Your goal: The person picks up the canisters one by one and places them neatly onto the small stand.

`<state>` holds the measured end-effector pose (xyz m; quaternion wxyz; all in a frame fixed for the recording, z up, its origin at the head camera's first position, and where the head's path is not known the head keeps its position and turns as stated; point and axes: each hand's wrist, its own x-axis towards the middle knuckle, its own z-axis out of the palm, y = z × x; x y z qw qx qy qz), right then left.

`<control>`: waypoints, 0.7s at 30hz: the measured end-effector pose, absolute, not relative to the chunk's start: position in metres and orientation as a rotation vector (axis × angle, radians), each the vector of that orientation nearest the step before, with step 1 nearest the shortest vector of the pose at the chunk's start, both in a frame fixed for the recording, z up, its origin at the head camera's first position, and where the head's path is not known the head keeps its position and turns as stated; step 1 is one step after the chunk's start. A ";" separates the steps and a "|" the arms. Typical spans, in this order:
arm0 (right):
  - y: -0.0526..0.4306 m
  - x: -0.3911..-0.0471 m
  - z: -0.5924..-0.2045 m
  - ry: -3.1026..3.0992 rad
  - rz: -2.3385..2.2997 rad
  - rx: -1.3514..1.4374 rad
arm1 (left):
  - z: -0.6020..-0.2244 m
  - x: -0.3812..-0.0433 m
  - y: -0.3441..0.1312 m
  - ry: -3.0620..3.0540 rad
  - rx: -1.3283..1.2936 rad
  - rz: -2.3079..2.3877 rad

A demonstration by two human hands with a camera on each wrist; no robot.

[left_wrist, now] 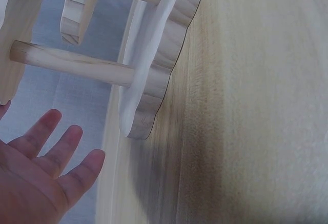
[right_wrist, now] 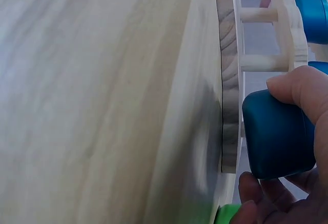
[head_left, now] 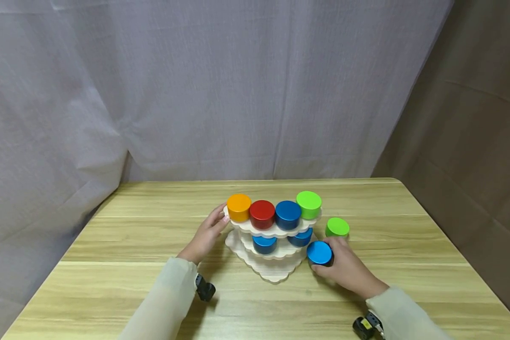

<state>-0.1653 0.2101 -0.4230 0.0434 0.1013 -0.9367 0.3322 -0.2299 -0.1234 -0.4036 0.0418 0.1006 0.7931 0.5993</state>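
A three-tiered wooden stand [head_left: 274, 271] with scalloped edges stands mid-table. On its top tier sit an orange tin [head_left: 239, 208], a red tin [head_left: 262, 215], a dark blue tin [head_left: 288, 215] and a green tin [head_left: 309, 205]. Two blue tins [head_left: 264, 244] stand on the middle tier. My right hand [head_left: 344, 267] grips another blue tin [right_wrist: 277, 134] between thumb and fingers, just right of the stand's lowest tier. At the left edge of the top tier is my left hand [head_left: 206, 233]; its fingers look relaxed and spread in the left wrist view, with fingertips at the board's edge.
A second green tin [head_left: 337, 227] stands on the table behind my right hand. The wooden table [head_left: 131, 236] reaches back to a grey curtain [head_left: 204, 94], and a brown curtain [head_left: 471, 141] hangs at the right.
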 end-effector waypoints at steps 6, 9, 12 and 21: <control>0.205 -0.168 -0.425 -2.862 1.033 0.314 | -0.407 -0.231 -0.123 2.437 0.305 1.840; 0.202 -0.169 -0.426 -2.868 1.062 0.305 | -0.406 -0.232 -0.124 2.439 0.314 1.833; 0.199 -0.171 -0.425 -2.880 1.093 0.294 | -0.403 -0.231 -0.124 2.418 0.312 1.837; 0.191 -0.176 -0.427 -2.874 1.136 0.306 | -0.377 -0.212 -0.119 2.430 0.308 1.809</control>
